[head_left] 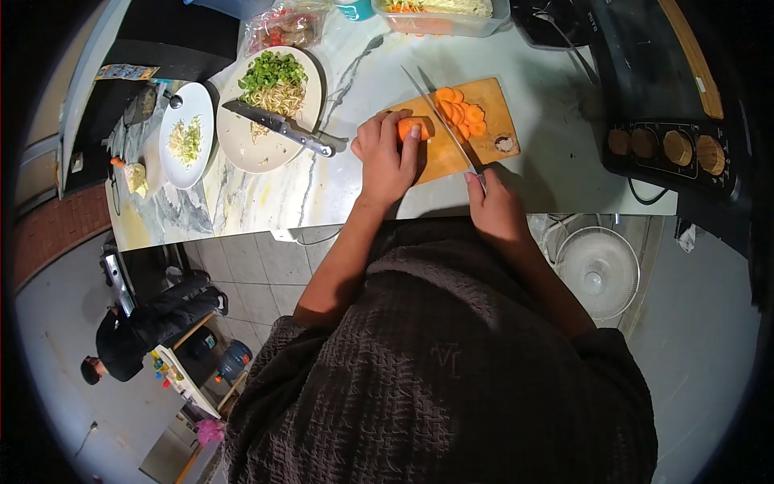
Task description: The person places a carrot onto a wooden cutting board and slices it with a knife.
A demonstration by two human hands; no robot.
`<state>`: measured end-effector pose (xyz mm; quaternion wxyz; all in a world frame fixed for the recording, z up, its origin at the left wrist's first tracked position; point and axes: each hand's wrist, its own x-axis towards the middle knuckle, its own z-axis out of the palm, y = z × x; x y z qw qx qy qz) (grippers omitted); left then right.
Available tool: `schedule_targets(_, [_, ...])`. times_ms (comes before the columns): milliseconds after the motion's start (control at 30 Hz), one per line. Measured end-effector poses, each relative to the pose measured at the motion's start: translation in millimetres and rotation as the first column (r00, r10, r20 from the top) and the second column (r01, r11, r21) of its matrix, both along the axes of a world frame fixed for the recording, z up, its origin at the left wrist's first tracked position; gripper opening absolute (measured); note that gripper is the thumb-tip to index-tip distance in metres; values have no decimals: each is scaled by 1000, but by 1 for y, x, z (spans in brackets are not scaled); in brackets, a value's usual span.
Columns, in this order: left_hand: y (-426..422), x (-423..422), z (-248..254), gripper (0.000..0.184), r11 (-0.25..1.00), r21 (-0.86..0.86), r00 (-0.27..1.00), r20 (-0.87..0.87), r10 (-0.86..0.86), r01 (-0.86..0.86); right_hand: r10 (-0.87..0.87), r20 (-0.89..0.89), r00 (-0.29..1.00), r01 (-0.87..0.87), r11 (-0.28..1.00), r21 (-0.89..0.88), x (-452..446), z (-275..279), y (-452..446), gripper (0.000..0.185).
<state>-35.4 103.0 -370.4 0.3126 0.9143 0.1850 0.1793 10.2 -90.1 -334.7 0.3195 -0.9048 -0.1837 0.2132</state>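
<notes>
Sitting at twelve o'clock from your cutting board [439, 166], a clear plastic container [484, 27] holds orange shreds and a pale vegetable. At ten o'clock is a clear plastic bag [284, 29] with reddish contents too unclear to name. At nine o'clock on the desk [355, 77], your round plate [234, 149] carries chopped greens [270, 71] toward its twelve o'clock, with bean sprouts [280, 98] just below them; a black-bladed knife [274, 124] lies across it, handle past the rim at four o'clock. Farther out at nine o'clock, your oval plate [173, 165] bears a small heap of pale green bits [185, 141]. Your left hand [385, 157] is clamped over the carrot piece [409, 127] on the board, fingers bent around it. Your right hand [497, 203] is closed around the handle of the long knife [443, 121], whose blade points to eleven o'clock, between the carrot piece and the carrot slices [461, 110] on the board.
</notes>
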Motion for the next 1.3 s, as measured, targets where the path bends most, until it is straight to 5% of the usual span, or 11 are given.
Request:
schedule_targets(467, [-3,6,1,35,998,-5,990,-128,55,-56,84,-86,993,-85,996,-12,-2,21,18,39])
schedule_targets(1300, [-4,13,-4,28,995,63,996,-48,75,-72,93,-139,986,-117,978,-170,0,46,27,37])
